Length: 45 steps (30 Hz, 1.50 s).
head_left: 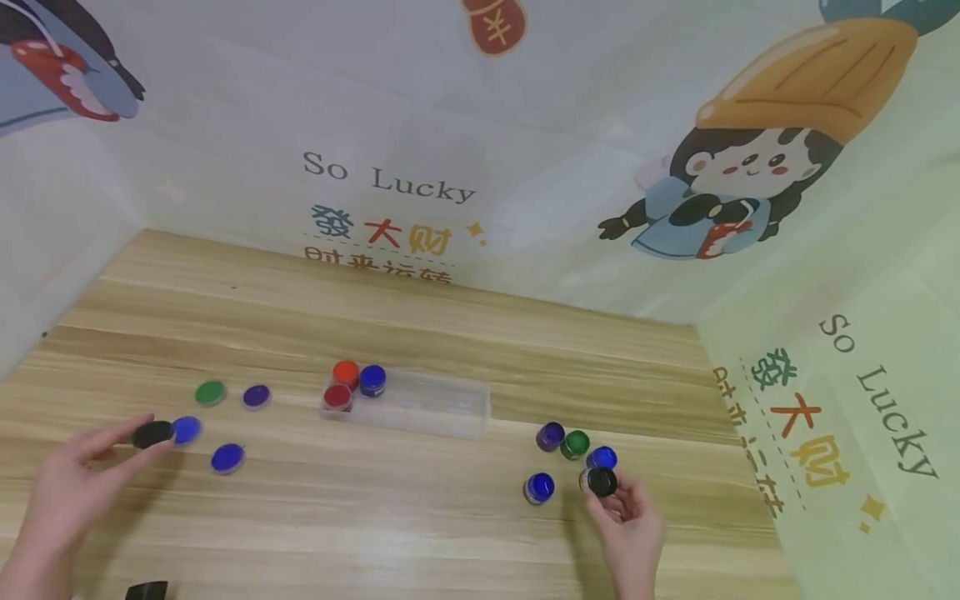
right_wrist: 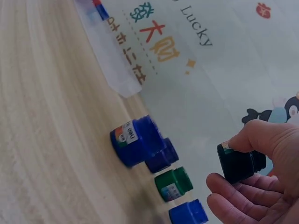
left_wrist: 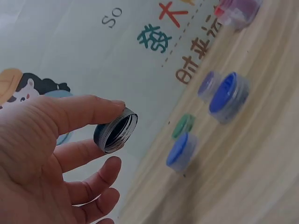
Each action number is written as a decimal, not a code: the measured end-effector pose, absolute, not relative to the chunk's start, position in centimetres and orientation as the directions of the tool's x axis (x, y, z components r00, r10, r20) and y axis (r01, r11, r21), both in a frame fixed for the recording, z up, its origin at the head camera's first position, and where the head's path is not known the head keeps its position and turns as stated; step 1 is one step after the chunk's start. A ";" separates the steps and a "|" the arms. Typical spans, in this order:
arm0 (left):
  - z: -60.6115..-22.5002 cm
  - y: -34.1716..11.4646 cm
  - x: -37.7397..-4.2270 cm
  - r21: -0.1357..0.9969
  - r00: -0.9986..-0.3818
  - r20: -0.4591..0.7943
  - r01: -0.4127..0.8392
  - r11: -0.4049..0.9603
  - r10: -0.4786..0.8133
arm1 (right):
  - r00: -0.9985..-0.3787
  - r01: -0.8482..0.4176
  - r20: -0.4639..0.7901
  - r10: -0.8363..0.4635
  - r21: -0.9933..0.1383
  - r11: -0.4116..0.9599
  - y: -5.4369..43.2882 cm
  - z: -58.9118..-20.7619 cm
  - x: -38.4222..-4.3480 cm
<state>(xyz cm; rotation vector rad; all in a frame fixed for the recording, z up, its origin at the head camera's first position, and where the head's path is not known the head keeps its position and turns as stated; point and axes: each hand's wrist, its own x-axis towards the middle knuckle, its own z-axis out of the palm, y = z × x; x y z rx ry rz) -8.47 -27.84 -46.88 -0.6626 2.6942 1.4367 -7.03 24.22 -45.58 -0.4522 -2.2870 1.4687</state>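
A pale printed backdrop [head_left: 540,108] stood behind the clear tray, showing cartoon figures, the words "So Lucky" and coloured characters. The wood-grained tabletop [head_left: 405,525] spread out beneath the tray [head_left: 442,408] and on every side of it. The tray lay long side across, with its right part bare.

Both hands were full. The left hand [head_left: 71,483], well to the left of the tray, pinched a black lid [head_left: 153,434] by its edge between thumb and fingers; the left wrist view showed the lid's hollow side. The right hand [head_left: 632,529], to the right of the tray and nearer the person, gripped an uncapped black jar [head_left: 602,482].

Four more uncapped jars stood right of the tray: a purple jar [head_left: 551,436], a green jar [head_left: 575,444], a blue jar [head_left: 602,458] and a dark blue jar [head_left: 539,488]. In the tray's left end sat an orange-red jar [head_left: 346,373], a dark red jar [head_left: 337,397] and a capped blue jar [head_left: 372,380].

Smallest were the loose lids left of the tray: a green lid [head_left: 210,392], a purple lid [head_left: 256,396] and two blue lids [head_left: 227,458].
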 end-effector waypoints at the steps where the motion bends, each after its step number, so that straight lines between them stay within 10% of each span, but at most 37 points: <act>1: -47.1 -28.0 -8.3 0.788 -0.905 -0.224 -0.386 0.480 -0.361 | -0.875 0.082 0.132 0.466 -0.907 0.412 24.3 -45.7 -6.9; 45: -50.4 -29.5 -6.9 0.566 -0.920 -0.132 -0.376 0.734 -0.369 | -0.898 0.199 0.133 0.419 -0.726 0.658 24.5 -48.8 -6.6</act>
